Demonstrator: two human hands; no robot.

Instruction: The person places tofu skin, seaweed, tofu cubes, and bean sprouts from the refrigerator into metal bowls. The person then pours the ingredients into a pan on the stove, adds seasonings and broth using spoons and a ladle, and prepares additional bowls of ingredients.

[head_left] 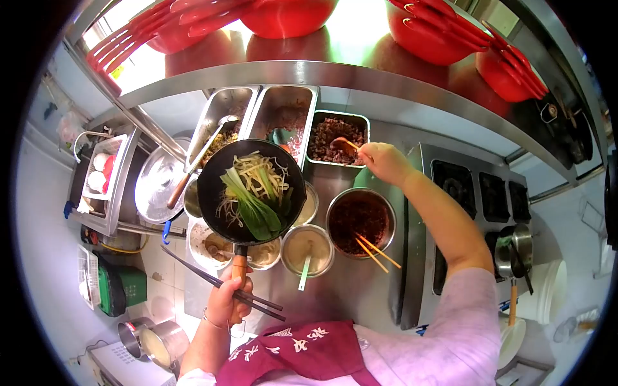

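My left hand (228, 299) is closed round the wooden handle of a black pan (209, 193) and also holds a pair of dark chopsticks (193, 270). Green leafy vegetable (248, 209) and pale noodle-like strips (261, 174) lie in the pan. My right hand (384, 162) grips a reddish-brown spoon (347, 144), whose bowl rests in dark minced food (328, 132) inside a square metal container (311, 161). Just below that hand stands a round metal pot (331, 222) of dark red sauce, with light wooden chopsticks (380, 252) leaning in it.
Steel trays (257, 112) stand behind the pan, one with a ladle (209, 145). A bowl with a green-handled spoon (304, 273) sits at centre. Stove burners (454, 183) are at right. Red bowls (290, 16) line the overhead shelf (335, 72).
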